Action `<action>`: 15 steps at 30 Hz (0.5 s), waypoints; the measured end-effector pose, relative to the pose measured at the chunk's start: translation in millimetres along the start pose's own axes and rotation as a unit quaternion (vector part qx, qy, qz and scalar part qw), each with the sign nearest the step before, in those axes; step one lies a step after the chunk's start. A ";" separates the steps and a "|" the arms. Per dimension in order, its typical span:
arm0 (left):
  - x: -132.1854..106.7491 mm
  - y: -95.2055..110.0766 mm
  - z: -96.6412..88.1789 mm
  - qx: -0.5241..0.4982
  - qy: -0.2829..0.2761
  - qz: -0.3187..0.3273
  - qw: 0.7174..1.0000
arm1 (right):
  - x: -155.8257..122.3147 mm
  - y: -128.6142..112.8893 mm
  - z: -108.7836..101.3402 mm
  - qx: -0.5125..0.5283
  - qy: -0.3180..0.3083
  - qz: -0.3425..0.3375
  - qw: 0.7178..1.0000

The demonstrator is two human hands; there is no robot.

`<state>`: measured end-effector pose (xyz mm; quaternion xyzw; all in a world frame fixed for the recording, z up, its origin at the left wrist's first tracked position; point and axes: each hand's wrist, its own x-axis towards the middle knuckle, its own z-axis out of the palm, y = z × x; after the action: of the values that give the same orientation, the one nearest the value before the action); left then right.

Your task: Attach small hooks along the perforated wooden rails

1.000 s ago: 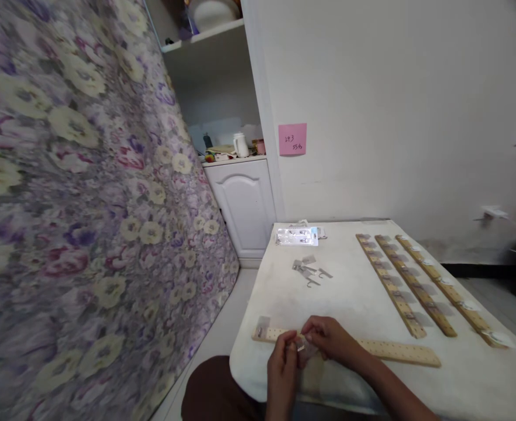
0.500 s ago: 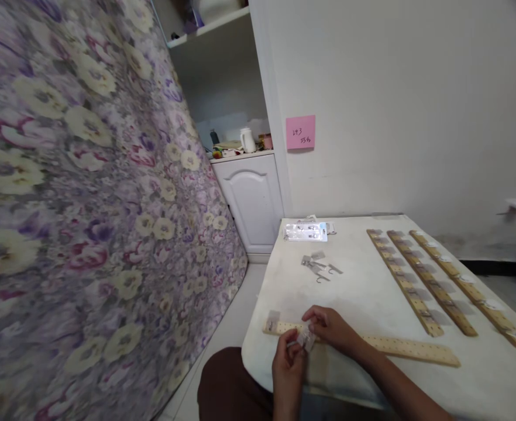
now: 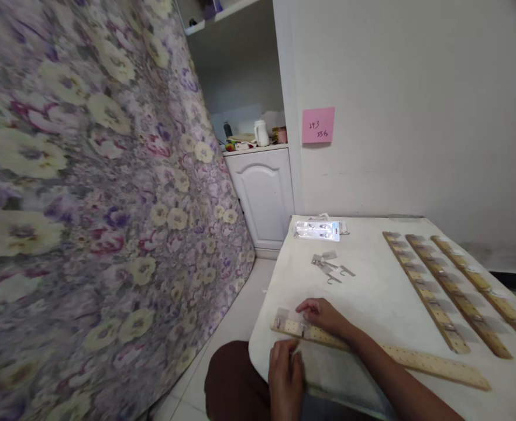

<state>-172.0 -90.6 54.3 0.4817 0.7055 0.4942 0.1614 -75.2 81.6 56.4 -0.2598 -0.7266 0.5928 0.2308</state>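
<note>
A long pale wooden strip with holes (image 3: 416, 358) lies along the near edge of the white table (image 3: 372, 298). A clear stick-on hook (image 3: 281, 318) sits on its left end. My right hand (image 3: 323, 314) rests on the strip just right of that hook, fingers curled, fingertips pressing down on a second clear hook that they mostly cover. My left hand (image 3: 285, 374) is at the table's near edge below the strip, with its fingers together and bent; I cannot see whether anything is in them.
Loose metal hooks (image 3: 330, 266) and a blister pack (image 3: 317, 230) lie farther back. Three more strips (image 3: 433, 295) carrying hooks run along the right. A floral mattress (image 3: 86, 204) leans at the left, beside a white cabinet (image 3: 267, 193). A pink note (image 3: 318, 125) is stuck on the wall.
Both hands held a small clear piece above the strip; now my right hand presses it down on the strip and my left hand has dropped to the table edge. The view swung left.
</note>
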 end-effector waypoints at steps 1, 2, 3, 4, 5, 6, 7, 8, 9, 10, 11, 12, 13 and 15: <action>-1.6 -0.8 -0.9 0.020 -0.008 0.015 1.000 | 2.4 1.8 2.2 -0.001 -0.001 0.004 1.000; -3.0 -2.1 -0.8 0.034 -0.013 0.025 0.999 | 4.3 3.5 4.4 -0.002 -0.002 0.005 1.000; -4.2 -3.7 0.1 0.045 -0.016 0.031 0.998 | 5.8 4.9 6.4 -0.004 -0.002 0.005 1.000; -5.0 -5.6 1.5 0.052 -0.016 0.036 0.998 | 6.9 6.1 8.1 -0.007 0.000 0.003 1.000; -5.5 -7.5 3.1 0.059 -0.016 0.040 0.997 | 7.7 7.1 9.5 -0.011 0.001 0.000 1.000; -5.8 -9.4 4.6 0.064 -0.014 0.044 0.997 | 8.3 8.1 10.5 -0.015 0.004 0.000 1.000; -5.8 -11.3 6.0 0.070 -0.012 0.050 0.996 | 8.7 9.0 11.2 -0.020 0.006 0.000 1.000; -5.6 -13.0 7.0 0.075 -0.009 0.055 0.996 | 9.1 10.0 11.6 -0.024 0.008 0.000 1.000; -5.4 -14.6 7.7 0.080 -0.006 0.062 0.995 | 9.4 11.1 11.9 -0.029 0.009 0.000 1.000; -5.2 -16.1 8.1 0.087 -0.004 0.068 0.994 | 9.7 12.3 12.1 -0.034 0.010 -0.001 0.999; -5.0 -17.7 8.2 0.094 -0.003 0.076 0.993 | 10.0 13.6 12.4 -0.040 0.012 -0.004 0.999; -4.9 -19.4 8.2 0.101 -0.004 0.084 0.991 | 10.3 15.0 12.8 -0.043 0.015 -0.006 0.999; -4.9 -21.3 8.1 0.109 -0.005 0.092 0.990 | 10.5 16.5 13.2 -0.044 0.017 -0.008 0.999; -5.3 -25.5 8.2 0.127 -0.014 0.110 0.986 | 10.9 19.3 14.4 -0.037 0.022 -0.005 0.999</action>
<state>-177.0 -91.8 27.5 0.5795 0.7030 0.4088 0.0539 -90.8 81.2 35.1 -0.2774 -0.7439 0.5586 0.2399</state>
